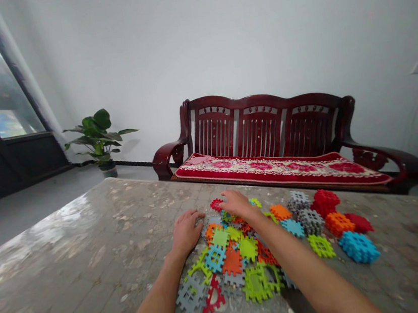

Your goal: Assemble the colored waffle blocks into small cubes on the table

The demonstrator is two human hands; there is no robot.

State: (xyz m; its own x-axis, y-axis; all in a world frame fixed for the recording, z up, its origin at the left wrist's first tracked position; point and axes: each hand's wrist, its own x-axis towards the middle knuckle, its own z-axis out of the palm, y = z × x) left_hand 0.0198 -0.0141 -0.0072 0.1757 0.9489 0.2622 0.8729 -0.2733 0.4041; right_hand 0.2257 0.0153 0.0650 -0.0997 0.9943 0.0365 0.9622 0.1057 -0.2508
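A heap of flat, toothed plastic building tiles (241,262) in red, orange, green, blue and grey lies on a mottled stone-look table (91,252). My left hand (185,230) rests palm down at the heap's left edge, fingers together and slightly curled over a grey tile. My right hand (237,202) reaches over the far side of the heap, fingers stretched flat on the tiles beside a red tile (217,204). Neither hand visibly grips a piece. Stacked blocks of tiles stand to the right: red (325,201), orange (339,223), blue (358,247), grey (310,220).
A dark red wooden bench (266,129) with a red patterned cushion stands behind the table against a white wall. A potted plant (98,137) sits on the floor at the left near a large window. A wall socket with a cable is at the far right.
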